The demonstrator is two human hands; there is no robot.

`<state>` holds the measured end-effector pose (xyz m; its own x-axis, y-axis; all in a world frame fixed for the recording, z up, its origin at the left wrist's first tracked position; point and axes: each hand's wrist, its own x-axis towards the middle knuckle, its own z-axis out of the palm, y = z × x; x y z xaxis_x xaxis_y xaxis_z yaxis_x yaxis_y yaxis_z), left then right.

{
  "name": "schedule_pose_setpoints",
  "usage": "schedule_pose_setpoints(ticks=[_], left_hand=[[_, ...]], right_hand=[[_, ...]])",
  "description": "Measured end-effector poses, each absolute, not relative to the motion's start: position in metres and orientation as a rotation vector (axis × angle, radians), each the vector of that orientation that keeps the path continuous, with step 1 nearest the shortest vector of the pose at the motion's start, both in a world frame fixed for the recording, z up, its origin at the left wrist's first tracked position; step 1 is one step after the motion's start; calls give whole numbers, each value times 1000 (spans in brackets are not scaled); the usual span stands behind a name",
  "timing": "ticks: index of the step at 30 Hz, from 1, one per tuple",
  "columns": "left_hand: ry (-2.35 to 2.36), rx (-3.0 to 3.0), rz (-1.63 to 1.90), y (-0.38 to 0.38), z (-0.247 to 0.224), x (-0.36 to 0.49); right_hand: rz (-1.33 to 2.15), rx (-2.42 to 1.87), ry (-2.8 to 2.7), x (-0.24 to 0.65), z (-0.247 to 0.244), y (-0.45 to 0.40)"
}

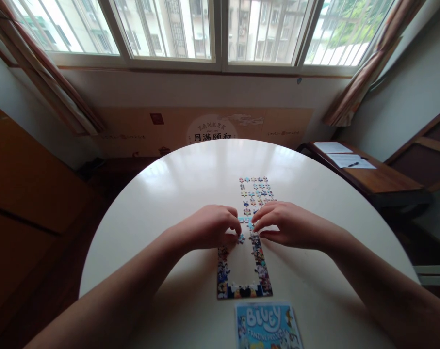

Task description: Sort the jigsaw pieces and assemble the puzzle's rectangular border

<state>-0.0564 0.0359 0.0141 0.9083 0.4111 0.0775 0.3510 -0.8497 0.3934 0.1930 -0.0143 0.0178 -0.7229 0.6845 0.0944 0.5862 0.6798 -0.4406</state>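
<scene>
A partly assembled jigsaw puzzle (223,283) lies on the white round table, its border joined around a bare middle. My left hand (214,225) is at the upper left of the frame, thumb and fingers pinched on a light-blue puzzle piece (241,239) over the inner opening. Across from it, my right hand (283,223) rests at the upper right corner, fingers apart, with fingertips touching the border near another blue piece (251,225). Whether anything small is under those fingertips is hidden. Loose puzzle pieces (259,186) are spread in rows just beyond both hands.
A blue "Bluey" picture card (267,325) lies at the near side of the round table (139,208). At right, a wooden side table (390,182) carries papers (350,161) and a pen. Windows with curtains stand behind, above a printed cardboard panel (132,123).
</scene>
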Motion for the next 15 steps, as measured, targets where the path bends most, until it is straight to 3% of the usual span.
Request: schedule_pose_setpoints(ticks=[15], left_hand=[[595,2674,236,31,12,-52]], right_hand=[[558,-1017,-2675,189,23,-15]])
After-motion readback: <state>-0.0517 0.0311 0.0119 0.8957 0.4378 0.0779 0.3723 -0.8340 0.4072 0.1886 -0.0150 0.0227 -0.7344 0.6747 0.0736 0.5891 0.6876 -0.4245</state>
